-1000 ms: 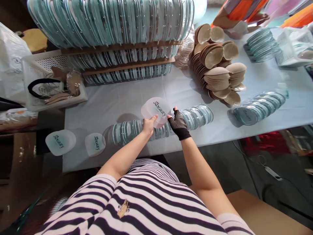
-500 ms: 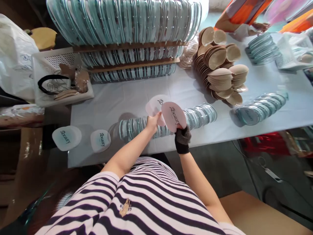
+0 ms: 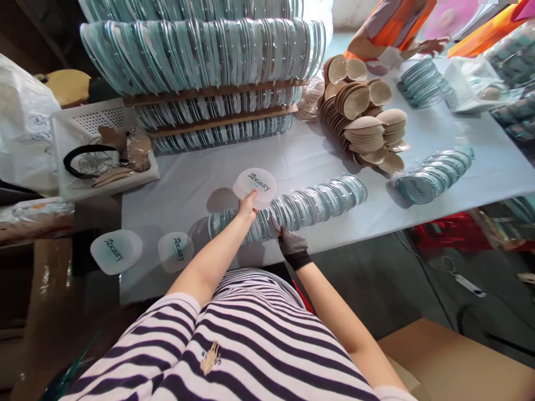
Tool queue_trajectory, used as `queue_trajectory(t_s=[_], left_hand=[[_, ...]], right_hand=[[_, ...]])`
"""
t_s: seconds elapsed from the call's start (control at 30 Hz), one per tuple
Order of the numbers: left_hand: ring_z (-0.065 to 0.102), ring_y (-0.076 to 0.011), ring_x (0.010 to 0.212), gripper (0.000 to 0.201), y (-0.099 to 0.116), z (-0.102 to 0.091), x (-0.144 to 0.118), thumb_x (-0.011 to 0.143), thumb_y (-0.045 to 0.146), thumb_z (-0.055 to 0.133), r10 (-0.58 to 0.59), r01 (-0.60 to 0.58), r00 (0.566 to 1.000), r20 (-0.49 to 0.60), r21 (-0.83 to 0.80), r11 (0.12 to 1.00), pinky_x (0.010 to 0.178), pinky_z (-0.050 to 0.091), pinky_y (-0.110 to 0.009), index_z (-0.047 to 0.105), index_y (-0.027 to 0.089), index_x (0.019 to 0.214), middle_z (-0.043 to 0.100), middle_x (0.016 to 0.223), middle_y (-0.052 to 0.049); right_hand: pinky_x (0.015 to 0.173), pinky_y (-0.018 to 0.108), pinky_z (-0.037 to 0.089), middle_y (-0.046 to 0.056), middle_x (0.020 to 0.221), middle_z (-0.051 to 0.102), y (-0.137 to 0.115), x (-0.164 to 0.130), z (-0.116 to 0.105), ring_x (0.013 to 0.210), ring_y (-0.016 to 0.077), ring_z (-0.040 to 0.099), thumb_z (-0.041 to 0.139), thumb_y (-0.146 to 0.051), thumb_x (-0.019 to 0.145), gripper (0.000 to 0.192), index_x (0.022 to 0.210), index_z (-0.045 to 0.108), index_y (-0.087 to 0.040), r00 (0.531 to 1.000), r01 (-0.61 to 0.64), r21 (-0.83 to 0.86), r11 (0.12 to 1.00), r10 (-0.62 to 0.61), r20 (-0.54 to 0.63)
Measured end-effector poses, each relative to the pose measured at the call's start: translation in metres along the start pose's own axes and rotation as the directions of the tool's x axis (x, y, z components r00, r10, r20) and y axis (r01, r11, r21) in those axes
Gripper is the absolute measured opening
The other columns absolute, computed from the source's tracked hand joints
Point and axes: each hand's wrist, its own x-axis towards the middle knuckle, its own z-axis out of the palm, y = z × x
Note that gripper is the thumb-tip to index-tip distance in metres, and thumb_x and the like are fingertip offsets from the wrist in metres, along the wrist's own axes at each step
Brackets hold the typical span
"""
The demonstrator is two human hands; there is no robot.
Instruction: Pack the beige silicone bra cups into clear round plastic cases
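My bare left hand (image 3: 248,206) is closed on the lower edge of a rounded, whitish translucent plastic case (image 3: 259,182) printed "beauty", held above the table. To its right, my right hand (image 3: 294,245), in a dark fingerless-looking glove, pinches a thin pinkish oval piece (image 3: 275,221) seen almost edge-on. Behind and below both hands runs a row of clear bluish cases (image 3: 320,203) standing on edge, partly covered by my left forearm. Two more printed cases, one at the far left (image 3: 116,252) and one nearer (image 3: 176,252), lie flat near the table's left end.
Tall stacked rows of clear cases (image 3: 200,55) rise at the back. Beige moulded cups (image 3: 363,133) are piled right of them, near another row of cases (image 3: 434,177). A white basket (image 3: 146,177) stands at left. A person in an orange vest (image 3: 397,28) works across the table.
My right hand has moved left and down, and its pink piece has turned from face-on to edge-on. My left hand has shifted slightly left, and its case shows its print more fully.
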Motion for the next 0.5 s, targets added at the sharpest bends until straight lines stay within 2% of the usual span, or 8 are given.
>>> queue_trajectory(t_s=[0.1,0.23,0.37,0.5], left_hand=[[0.068,-0.0263,0.113,0.036,0.002,0.0,0.0,0.077,0.008,0.075,-0.015,0.015,1.0,-0.006,-0.014,1.0,0.101,0.054,-0.045,0.069,0.017,0.112,0.073,0.119,-0.011],[0.068,-0.0255,0.114,0.041,0.003,-0.001,0.0,0.074,0.008,0.079,-0.05,0.05,0.999,-0.009,-0.031,0.998,0.102,0.054,-0.042,0.069,0.019,0.113,0.075,0.114,-0.009],[0.069,-0.0248,0.112,0.041,0.002,-0.002,0.0,0.074,0.009,0.079,-0.073,0.073,0.997,0.011,-0.035,0.997,0.103,0.053,-0.041,0.07,0.018,0.112,0.075,0.111,-0.009],[0.069,-0.0231,0.11,0.045,0.001,-0.003,0.0,0.074,0.007,0.078,-0.069,0.071,0.997,0.035,-0.042,0.997,0.103,0.053,-0.041,0.068,0.019,0.116,0.076,0.109,-0.008]], right_hand=[[0.071,0.029,0.044,0.013,0.099,0.073,-0.001,0.014,-0.011,0.087,0.0235,0.07,0.032,-0.038,0.102,0.037,0.123,0.055,-0.018,0.998,-0.025,0.013,1.0,0.024,0.056],[0.071,0.03,0.045,0.012,0.095,0.073,0.007,0.007,-0.013,0.084,0.0234,0.071,0.033,-0.035,0.102,0.033,0.12,0.056,-0.019,0.992,-0.08,-0.009,0.997,0.08,0.094],[0.073,0.029,0.044,0.013,0.103,0.073,0.004,0.013,0.005,0.09,0.0227,0.07,0.032,-0.032,0.102,0.034,0.119,0.058,-0.018,0.994,-0.078,0.001,0.997,0.077,0.075],[0.077,0.032,0.045,0.015,0.106,0.072,0.001,0.026,0.027,0.093,0.0238,0.068,0.034,-0.028,0.101,0.034,0.122,0.059,-0.019,0.992,-0.068,0.053,0.996,0.062,0.11]])
